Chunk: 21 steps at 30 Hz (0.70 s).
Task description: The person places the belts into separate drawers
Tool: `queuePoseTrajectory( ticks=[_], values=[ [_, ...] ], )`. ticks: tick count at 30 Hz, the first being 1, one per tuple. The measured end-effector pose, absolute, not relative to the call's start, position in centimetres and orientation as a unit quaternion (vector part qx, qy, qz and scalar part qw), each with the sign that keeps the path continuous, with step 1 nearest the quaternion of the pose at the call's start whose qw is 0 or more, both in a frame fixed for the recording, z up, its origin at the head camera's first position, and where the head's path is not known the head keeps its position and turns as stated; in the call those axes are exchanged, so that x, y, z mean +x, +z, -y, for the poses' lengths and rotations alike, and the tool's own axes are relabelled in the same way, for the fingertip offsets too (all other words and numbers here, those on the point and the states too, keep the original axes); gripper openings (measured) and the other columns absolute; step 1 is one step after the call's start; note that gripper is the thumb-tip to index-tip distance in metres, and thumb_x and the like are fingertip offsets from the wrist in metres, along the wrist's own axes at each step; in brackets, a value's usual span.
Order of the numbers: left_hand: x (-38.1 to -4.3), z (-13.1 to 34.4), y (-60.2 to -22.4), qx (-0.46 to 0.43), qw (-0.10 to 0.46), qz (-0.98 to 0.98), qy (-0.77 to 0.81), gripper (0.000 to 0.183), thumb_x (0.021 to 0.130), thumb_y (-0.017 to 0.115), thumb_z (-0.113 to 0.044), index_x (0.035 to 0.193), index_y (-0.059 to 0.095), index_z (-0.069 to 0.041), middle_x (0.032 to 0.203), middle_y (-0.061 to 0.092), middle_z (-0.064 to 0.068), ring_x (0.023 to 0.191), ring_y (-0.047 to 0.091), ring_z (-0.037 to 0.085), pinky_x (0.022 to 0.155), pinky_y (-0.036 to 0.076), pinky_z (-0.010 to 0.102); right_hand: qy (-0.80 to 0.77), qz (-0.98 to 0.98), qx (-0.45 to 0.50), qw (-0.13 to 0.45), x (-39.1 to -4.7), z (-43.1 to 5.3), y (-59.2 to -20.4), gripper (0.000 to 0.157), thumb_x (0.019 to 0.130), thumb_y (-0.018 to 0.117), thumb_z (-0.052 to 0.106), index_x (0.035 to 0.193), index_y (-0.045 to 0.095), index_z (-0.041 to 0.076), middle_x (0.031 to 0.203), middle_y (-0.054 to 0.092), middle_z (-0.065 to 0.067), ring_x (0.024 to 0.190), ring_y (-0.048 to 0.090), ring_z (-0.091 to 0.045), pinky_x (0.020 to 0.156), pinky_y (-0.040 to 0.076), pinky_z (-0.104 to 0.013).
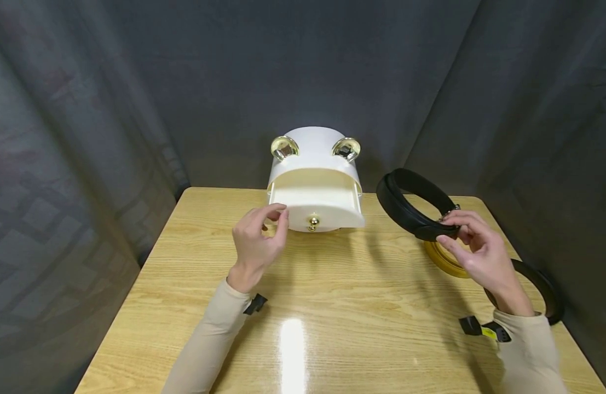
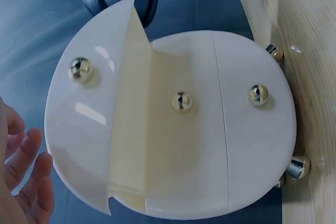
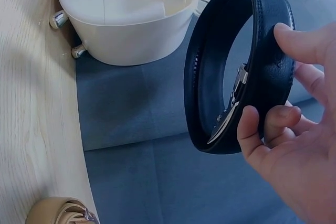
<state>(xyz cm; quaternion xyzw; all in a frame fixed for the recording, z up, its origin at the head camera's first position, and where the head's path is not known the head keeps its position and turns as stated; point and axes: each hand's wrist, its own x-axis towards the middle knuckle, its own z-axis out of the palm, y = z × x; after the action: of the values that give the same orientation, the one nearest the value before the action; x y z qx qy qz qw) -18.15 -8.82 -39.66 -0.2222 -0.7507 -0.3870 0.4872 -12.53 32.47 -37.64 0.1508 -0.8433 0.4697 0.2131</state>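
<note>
A white rounded drawer box (image 1: pixel 315 148) with gold ball knobs stands at the table's back, its upper drawer (image 2: pixel 81 108) pulled out. My left hand (image 1: pixel 260 235) is at the left end of that drawer's front, fingers loosely bent. In the left wrist view the fingertips (image 2: pixel 44 163) lie right beside the drawer front's edge, with nothing gripped between them. My right hand (image 1: pixel 480 251) holds a coiled black leather belt (image 1: pixel 411 213) above the table, to the right of the box. Thumb and fingers pinch its outer band, and a metal buckle (image 3: pixel 241 77) shows inside the coil.
Under the right hand lies a coiled tan belt (image 1: pixel 443 262) on the wooden table (image 1: pixel 362 317). Another black coiled belt (image 1: pixel 549 287) lies at the right edge, partly behind the wrist. Dark grey curtains (image 1: pixel 303 65) enclose the table at the back and sides.
</note>
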Motion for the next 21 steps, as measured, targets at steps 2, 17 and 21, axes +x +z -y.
queuePoseTrajectory(
  ticks=[2,17,21],
  values=[
    [-18.3,9.1,-39.6,-0.21,0.484,0.752,-0.395,0.008,0.091,0.073,-0.008,0.094,0.079,-0.002,0.077,0.077,0.011,0.065,0.07,0.025,0.052,0.052,0.035,0.47,0.842,0.155,0.215,-12.5,-32.5,-37.6,0.032,0.085,0.072,-0.023,0.113,0.068,-0.007,0.12,0.062,0.01,0.083,0.048,-0.011,0.072,0.04,-0.019],
    [-18.5,11.0,-40.3,-0.081,0.24,0.849,-0.463,0.046,0.11,0.051,-0.039,0.146,0.059,-0.011,0.142,0.066,0.014,0.111,0.074,0.034,0.082,0.063,0.049,0.47,0.839,0.163,0.219,-12.5,-32.6,-37.2,0.033,0.084,0.071,-0.024,0.112,0.068,-0.008,0.12,0.063,0.01,0.08,0.048,-0.011,0.072,0.041,-0.017],
    [-19.0,11.2,-40.5,-0.094,0.205,0.827,-0.515,0.045,0.111,0.053,-0.035,0.148,0.057,-0.011,0.147,0.062,0.013,0.112,0.074,0.036,0.083,0.065,0.048,0.469,0.84,0.163,0.219,-12.5,-32.6,-37.1,0.033,0.084,0.071,-0.024,0.112,0.067,-0.008,0.12,0.063,0.01,0.082,0.05,-0.01,0.074,0.042,-0.014]
  ],
)
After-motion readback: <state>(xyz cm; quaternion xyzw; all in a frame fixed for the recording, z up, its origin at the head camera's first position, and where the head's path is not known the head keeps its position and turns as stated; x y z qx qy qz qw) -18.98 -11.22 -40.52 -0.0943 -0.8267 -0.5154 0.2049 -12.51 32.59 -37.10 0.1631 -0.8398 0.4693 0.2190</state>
